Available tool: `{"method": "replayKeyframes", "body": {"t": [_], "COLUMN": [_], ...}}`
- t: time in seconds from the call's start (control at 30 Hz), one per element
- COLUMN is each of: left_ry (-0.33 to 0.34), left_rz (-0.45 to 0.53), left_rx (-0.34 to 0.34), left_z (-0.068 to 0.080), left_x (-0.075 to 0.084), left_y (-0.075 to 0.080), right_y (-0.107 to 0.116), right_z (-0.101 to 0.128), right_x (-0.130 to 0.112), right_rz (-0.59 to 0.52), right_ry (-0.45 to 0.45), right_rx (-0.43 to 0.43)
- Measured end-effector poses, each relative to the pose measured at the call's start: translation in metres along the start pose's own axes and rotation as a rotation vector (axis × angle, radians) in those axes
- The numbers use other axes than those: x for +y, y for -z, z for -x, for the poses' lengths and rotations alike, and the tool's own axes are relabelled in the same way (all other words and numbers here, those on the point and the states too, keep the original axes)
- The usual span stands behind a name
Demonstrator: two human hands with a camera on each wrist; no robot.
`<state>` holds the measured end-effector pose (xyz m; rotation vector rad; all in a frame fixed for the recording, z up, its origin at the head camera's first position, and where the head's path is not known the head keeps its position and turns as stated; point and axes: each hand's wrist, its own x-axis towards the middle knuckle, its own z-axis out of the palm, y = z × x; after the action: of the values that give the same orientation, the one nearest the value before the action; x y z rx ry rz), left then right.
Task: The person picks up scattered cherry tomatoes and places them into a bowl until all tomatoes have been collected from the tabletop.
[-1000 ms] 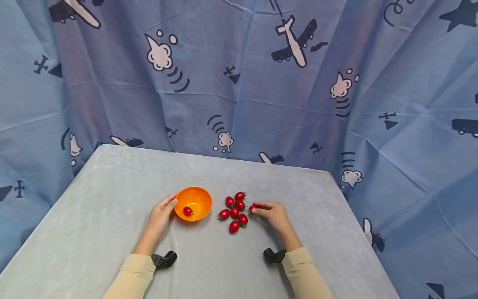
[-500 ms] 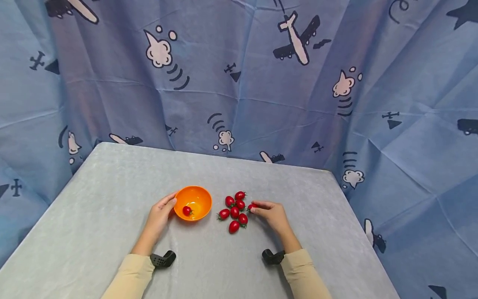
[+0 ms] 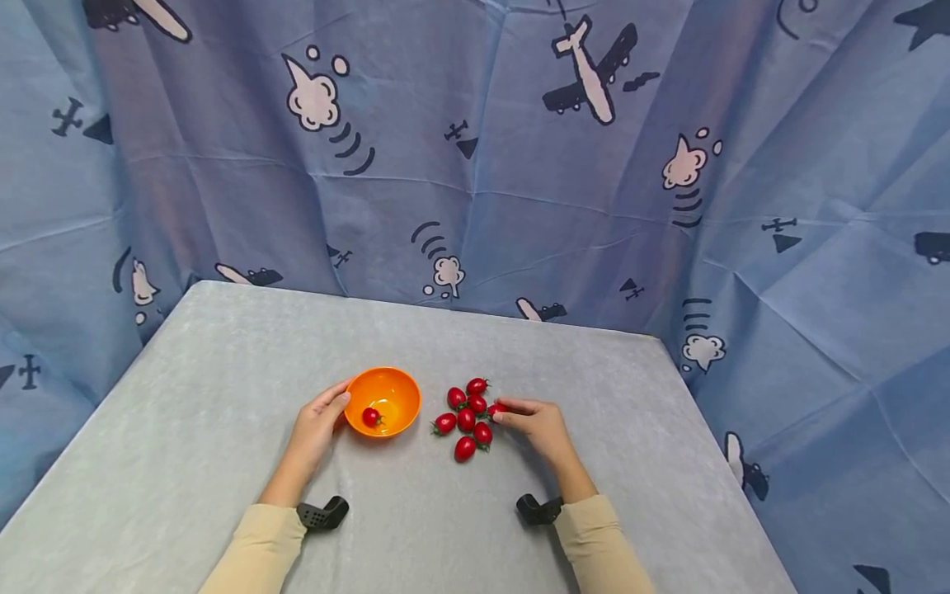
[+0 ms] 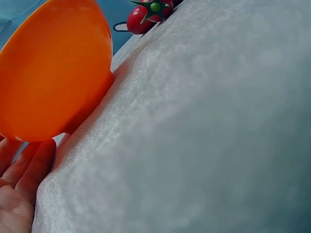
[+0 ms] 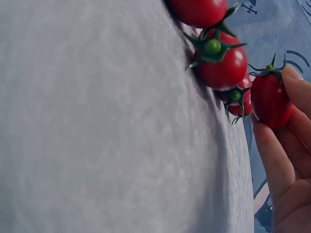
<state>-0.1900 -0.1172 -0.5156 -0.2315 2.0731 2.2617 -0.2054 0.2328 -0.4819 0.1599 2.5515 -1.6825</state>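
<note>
Head view had the right hand (image 3: 540, 425) pinching one cherry tomato (image 3: 498, 408) at the right edge of the tomato cluster (image 3: 466, 419), with the tomato sitting low at the bench (image 3: 223, 396). The right wrist view showed it better: the fingers (image 5: 284, 155) were curled around that tomato (image 5: 270, 100) from both sides, with the neighbours just beside it. The left hand (image 3: 317, 429) had relaxed fingers against the outside of the orange bowl (image 3: 383, 402), bracing it rather than gripping. One tomato in the bowl (image 3: 370, 417) was already there.

My take on doing it well: keep the pinch light, since these probably bruise easily, and lift straight up so the calyx doesn't snag the tomatoes alongside and send them rolling. I'd keep the bowl braced too, because it looked light enough to skid.
</note>
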Motion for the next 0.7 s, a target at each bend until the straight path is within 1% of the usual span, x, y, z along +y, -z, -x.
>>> {"method": "replayKeyframes", "body": {"t": [0.13,0.4,0.6,0.7], "left_ry": [0.003,0.001,0.029,0.026], "left_rz": [0.015,0.007,-0.009,0.002], "left_rx": [0.005,-0.006,-0.012,-0.014], "left_z": [-0.0001,-0.0002,0.0030,0.0030], "left_x": [0.0003,0.0015,0.0025,0.0022], "left_y": [-0.0009,-0.0003,0.0019,0.0006], "right_y": [-0.0021,-0.0041,-0.0055,-0.0062], "right_z": [0.0008,0.0006,0.0016,0.0019], "right_x": [-0.0028,-0.0033,-0.0042,-0.0039], "right_rz": [-0.023,-0.048,-0.050,-0.060], "right_ry": [-0.007,-0.018,-0.018,-0.013], "right_rx": [-0.008,0.007,0.006,0.011]}}
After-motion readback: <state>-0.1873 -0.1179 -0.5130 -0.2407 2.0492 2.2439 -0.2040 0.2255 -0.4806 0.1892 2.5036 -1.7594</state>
